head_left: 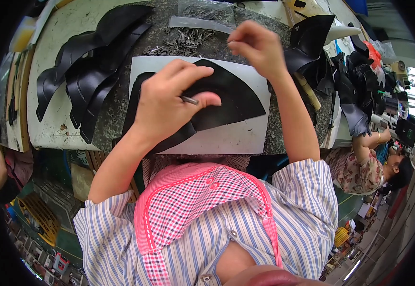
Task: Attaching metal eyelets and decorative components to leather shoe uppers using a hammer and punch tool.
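1. The fingers (195,76) of the left hand (167,102) are curled in, with the thumb and forefinger pinching a thin metal pin (189,100) that pokes out towards the right at the centre of the frame.
2. That hand rests on a black curved leather piece (231,95), pressing it down near its left half.
3. The leather piece lies on a white sheet (236,136) in the middle of the frame, and the sheet lies flat on the speckled grey worktop (117,109).
4. The right hand (257,47) is raised in the upper centre of the frame, above the far edge of the white sheet; its fingers are drawn close together, and whether they hold anything cannot be told.
5. Just left of the right hand, at the top centre, lies a heap of small dark metal parts (181,44) with a clear plastic bag (205,12) behind it.
6. In the upper left, a stack of long black curved strips (93,66) fans across a white board (50,95).
7. More black leather pieces (312,43) are piled at the upper right.
8. Another person (360,167) in a floral top sits at the right edge of the frame.
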Available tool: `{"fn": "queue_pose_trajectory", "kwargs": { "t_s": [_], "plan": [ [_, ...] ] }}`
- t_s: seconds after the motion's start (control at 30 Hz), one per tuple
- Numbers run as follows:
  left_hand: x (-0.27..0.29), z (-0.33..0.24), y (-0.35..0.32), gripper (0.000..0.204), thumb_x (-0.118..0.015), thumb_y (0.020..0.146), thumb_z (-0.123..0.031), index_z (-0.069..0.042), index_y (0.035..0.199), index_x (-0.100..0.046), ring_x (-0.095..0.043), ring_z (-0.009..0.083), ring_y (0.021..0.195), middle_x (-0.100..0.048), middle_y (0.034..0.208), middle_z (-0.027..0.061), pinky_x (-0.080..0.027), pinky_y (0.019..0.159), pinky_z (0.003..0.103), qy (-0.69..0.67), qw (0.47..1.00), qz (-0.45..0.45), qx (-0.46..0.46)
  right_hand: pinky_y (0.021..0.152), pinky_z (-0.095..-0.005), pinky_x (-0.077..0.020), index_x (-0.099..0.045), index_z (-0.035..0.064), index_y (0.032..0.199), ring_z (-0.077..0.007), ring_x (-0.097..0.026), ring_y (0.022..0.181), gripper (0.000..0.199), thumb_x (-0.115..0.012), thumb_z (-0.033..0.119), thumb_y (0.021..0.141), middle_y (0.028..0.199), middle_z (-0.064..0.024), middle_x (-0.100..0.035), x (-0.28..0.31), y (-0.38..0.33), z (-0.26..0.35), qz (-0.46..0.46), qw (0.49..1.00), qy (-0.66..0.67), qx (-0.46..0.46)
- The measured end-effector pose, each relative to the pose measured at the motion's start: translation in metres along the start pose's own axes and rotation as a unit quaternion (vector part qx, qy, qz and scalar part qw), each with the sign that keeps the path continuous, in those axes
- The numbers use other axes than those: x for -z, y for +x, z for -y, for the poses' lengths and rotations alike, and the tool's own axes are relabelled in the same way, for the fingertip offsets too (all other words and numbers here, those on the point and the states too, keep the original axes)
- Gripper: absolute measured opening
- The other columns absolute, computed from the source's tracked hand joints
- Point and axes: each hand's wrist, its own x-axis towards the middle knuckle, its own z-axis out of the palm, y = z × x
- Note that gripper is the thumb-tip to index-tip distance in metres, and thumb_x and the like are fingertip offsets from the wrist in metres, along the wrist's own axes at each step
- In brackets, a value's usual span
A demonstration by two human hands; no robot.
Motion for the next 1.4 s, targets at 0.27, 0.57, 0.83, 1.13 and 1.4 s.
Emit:
{"fn": "queue_pose_trajectory", "kwargs": {
  "t_s": [0.27, 0.57, 0.83, 1.13, 1.4],
  "plan": [
    [0.001, -0.015, 0.002, 0.014, -0.064, 0.076, -0.011, 0.000, 0.084, -0.062, -0.054, 0.0060, 0.068, -0.061, 0.074, 0.0025, -0.043, 0.061, 0.018, -0.477, 0.852, 0.046, 0.208, 0.053, -0.0212, -0.0435, -0.060, 0.0015, 0.072, -0.0144, -0.056, 0.064, 0.015, -0.065, -0.007, 0.060, 0.070, -0.0081, -0.057, -0.021, -0.040, 0.058, -0.078, 0.945, -0.057, 0.314],
    [0.001, -0.018, -0.005, 0.010, -0.065, 0.074, -0.010, 0.000, 0.078, -0.063, -0.049, 0.0025, 0.061, -0.059, 0.067, -0.0004, -0.038, 0.055, 0.016, -0.356, 0.920, 0.030, 0.159, 0.061, -0.0215, -0.0442, -0.058, -0.0019, 0.077, -0.0126, -0.055, 0.070, 0.018, -0.063, -0.011, 0.063, 0.077, -0.0077, -0.057, -0.033, -0.056, 0.056, -0.012, 0.974, 0.153, 0.165],
    [0.001, -0.002, -0.005, 0.009, -0.064, 0.073, -0.008, 0.000, 0.075, -0.060, -0.048, 0.0061, 0.059, -0.056, 0.066, 0.0024, -0.035, 0.052, 0.018, -0.590, 0.742, 0.143, 0.284, 0.063, -0.0221, -0.0420, -0.058, -0.0009, 0.082, -0.0096, -0.051, 0.069, 0.024, -0.063, -0.013, 0.062, 0.075, -0.0032, -0.054, -0.037, -0.059, 0.053, 0.057, 0.957, 0.270, 0.088],
    [-0.004, 0.000, -0.007, 0.011, -0.053, 0.082, -0.014, -0.005, 0.076, -0.054, -0.038, 0.0045, 0.051, -0.052, 0.067, 0.0014, -0.028, 0.045, 0.017, -0.600, 0.688, 0.146, 0.382, 0.060, -0.0231, -0.0418, -0.059, -0.0004, 0.089, -0.0111, -0.052, 0.067, 0.024, -0.061, -0.008, 0.066, 0.072, -0.0043, -0.056, -0.039, -0.061, 0.050, 0.048, 0.985, 0.016, 0.167],
    [0.000, -0.015, -0.010, 0.040, -0.066, 0.073, -0.009, -0.006, 0.110, -0.054, -0.037, 0.0020, 0.058, -0.053, 0.083, -0.0011, -0.030, 0.050, 0.015, -0.263, 0.952, 0.060, 0.143, 0.065, -0.0234, -0.0484, -0.058, -0.0022, 0.084, -0.0124, -0.058, 0.072, 0.015, -0.063, -0.006, 0.070, 0.076, -0.0074, -0.060, -0.045, -0.067, 0.039, -0.032, 0.940, 0.340, -0.006]
  ]
}}
